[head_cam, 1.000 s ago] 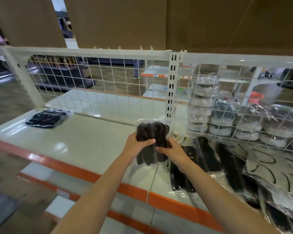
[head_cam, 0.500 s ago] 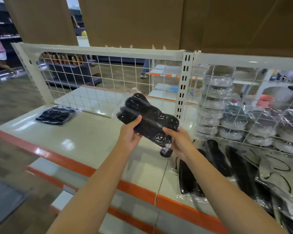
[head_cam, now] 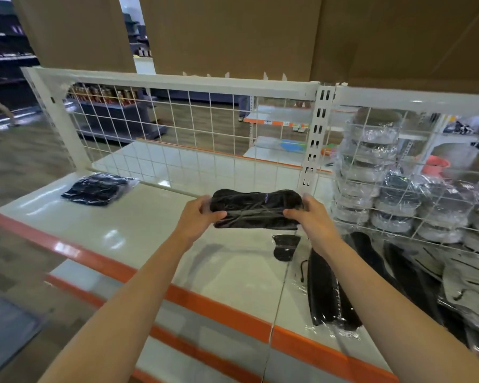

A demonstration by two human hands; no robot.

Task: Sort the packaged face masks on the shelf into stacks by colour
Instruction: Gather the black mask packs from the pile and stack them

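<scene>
I hold a pack of black masks point(head_cam: 256, 208) level above the shelf point(head_cam: 155, 225), my left hand point(head_cam: 198, 217) gripping one end, my right hand point(head_cam: 313, 217) the other. Another black pack point(head_cam: 98, 188) lies far left.

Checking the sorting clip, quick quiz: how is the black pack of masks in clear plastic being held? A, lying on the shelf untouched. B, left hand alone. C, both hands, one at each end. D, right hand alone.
C: the left hand and right hand grip opposite ends of the black pack of masks in clear plastic, above the white shelf.
</scene>
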